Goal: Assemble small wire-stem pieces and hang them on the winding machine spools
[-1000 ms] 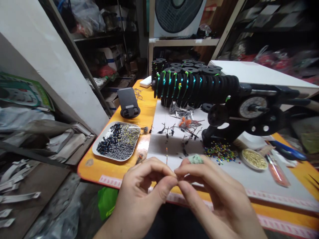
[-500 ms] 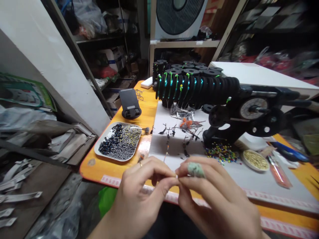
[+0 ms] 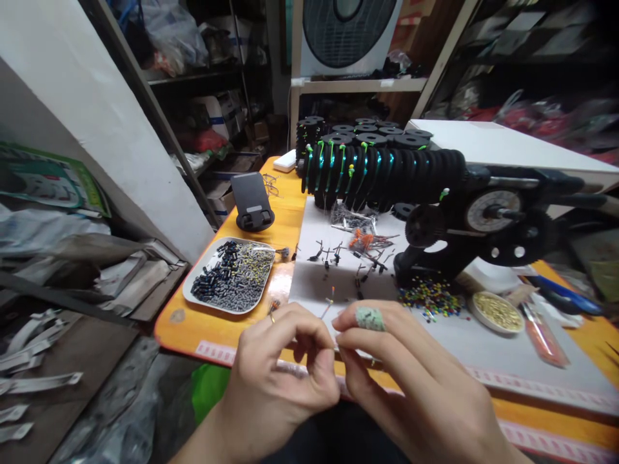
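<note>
Low over the front edge of the table, my left hand [image 3: 285,364] is closed, its thumb pressed against the curled index finger. My right hand [image 3: 411,370] meets it at the fingertips, its thumb and index finger pinched together; a green wrap covers one finger. Whatever lies in the two pinches is too small and hidden to name. Just beyond the fingertips stands a thin strand with an orange bead [image 3: 333,291]. Several small dark pieces on wire-like stems [image 3: 333,254] lie on the white sheet [image 3: 309,283] past my hands.
A white tray [image 3: 236,311] of small grey and black cylinders stands at left, near a black phone stand [image 3: 251,200]. Black spools on a winding machine [image 3: 387,174] reach across the back. At right are loose coloured beads [image 3: 430,296] and a dish of golden bits [image 3: 498,312].
My left thumb has bent down and inward, and the fingertips have shifted slightly left. The strand with the orange bead has moved a little and leans differently. The tiny white spot between the fingers is hidden.
</note>
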`<state>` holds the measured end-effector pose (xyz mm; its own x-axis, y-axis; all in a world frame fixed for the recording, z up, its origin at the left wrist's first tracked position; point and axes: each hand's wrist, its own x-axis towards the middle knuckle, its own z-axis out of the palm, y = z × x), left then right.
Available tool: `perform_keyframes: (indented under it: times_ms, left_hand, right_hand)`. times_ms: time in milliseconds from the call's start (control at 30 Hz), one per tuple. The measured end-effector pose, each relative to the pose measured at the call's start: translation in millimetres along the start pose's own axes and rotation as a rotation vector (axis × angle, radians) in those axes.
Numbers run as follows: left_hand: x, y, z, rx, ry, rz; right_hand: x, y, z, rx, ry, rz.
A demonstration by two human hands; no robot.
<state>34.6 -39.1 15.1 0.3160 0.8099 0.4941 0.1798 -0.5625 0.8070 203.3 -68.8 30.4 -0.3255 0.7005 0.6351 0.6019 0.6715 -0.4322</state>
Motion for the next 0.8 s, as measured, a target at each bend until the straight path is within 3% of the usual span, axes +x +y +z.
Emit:
perform_keyframes:
  times_ms: [133,267,400,567,800]
  left_hand:
    - [-4.9,-4.4,3.5,-0.485,-0.092,-0.423]
    - [-5.1,-4.8,6.0,-0.651,-0.074,-0.539]
    - [-6.6,-1.6,9.5,-0.579,-0.004,-0.491]
    - [-17.1,-4.2,11.1,-0.343,0.004,-0.28]
    - [-25.0,-9.2,9.4,-0.315,0.038,-0.199]
  right_hand:
    - [-1.6,1.0,2.4,0.073,-0.012,0.072]
    - [-5.4,-1.7,5.4,0.045,0.055,0.077]
    - [-11.7,-6.9,11.0,0.155,0.123,0.215]
    - [-19.8,-7.1,17.8,0.412,0.136,0.463]
    - [-27.3,-4.5,17.9,0.455,0.157,0.572]
